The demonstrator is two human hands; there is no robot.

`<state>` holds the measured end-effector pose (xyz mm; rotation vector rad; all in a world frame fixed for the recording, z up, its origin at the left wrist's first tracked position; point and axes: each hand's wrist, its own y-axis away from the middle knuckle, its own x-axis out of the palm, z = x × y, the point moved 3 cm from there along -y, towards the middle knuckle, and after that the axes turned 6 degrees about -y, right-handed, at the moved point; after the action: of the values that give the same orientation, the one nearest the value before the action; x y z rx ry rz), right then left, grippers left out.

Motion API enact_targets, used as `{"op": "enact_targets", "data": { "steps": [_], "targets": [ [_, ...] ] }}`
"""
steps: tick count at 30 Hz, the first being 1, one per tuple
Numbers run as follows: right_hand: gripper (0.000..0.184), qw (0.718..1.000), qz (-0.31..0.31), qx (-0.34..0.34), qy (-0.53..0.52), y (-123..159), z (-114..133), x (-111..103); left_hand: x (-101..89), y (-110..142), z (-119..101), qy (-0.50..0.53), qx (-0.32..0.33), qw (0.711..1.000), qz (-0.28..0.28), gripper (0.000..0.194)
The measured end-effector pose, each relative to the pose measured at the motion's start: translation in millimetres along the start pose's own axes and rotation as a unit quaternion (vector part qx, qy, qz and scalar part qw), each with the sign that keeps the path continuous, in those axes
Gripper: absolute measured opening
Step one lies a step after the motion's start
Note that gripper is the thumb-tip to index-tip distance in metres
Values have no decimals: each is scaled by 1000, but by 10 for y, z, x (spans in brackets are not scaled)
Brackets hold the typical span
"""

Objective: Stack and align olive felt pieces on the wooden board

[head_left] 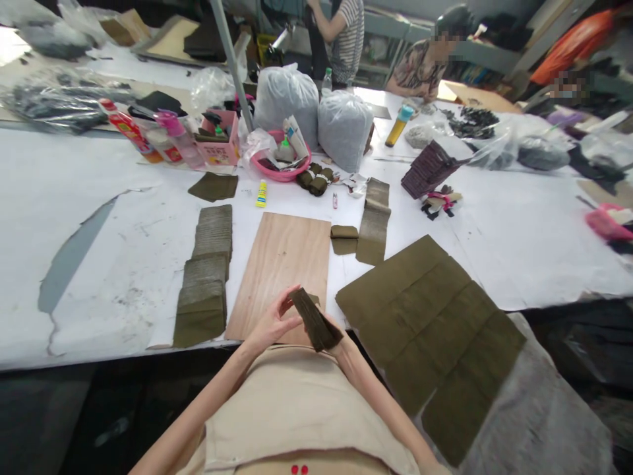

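Close to my body, over the near end of a plain wooden board point(291, 251), I hold a stack of olive-green fabric pieces point(315, 322) tilted on edge. My left hand point(275, 318) has its fingertips at the stack's upper left end, thumb below and apart from the fingers. My right hand point(337, 324) grips the stack from the right, its fingers mostly hidden behind the cloth. Left of the board lies a long overlapping row of olive fabric pieces point(204, 280). On its right are a small folded olive piece point(345, 239) and another overlapping row of pieces point(373, 224).
Large olive panels point(430, 330) lie at the right, reaching past the table edge. Behind the board are a yellow glue tube point(262, 194), a pink basket point(281, 174), olive rolls point(315, 179) and stuffed plastic bags point(345, 128). Several people point(420, 69) are across the table.
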<state>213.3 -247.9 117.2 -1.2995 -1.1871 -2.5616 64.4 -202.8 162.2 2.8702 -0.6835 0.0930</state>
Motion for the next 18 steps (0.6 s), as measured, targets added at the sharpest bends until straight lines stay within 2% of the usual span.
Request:
{"op": "enact_targets", "data": {
  "steps": [4, 10, 18],
  "targets": [
    [43, 996, -46, -64, 37, -49, 29, -66, 10, 80, 32, 88, -20, 996, 14, 76],
    [46, 978, -88, -170, 84, -85, 76, -111, 76, 114, -90, 120, -45, 992, 13, 70],
    [51, 983, -80, -143, 86, -101, -5, -102, 57, 91, -54, 138, -47, 989, 20, 63]
  ]
}}
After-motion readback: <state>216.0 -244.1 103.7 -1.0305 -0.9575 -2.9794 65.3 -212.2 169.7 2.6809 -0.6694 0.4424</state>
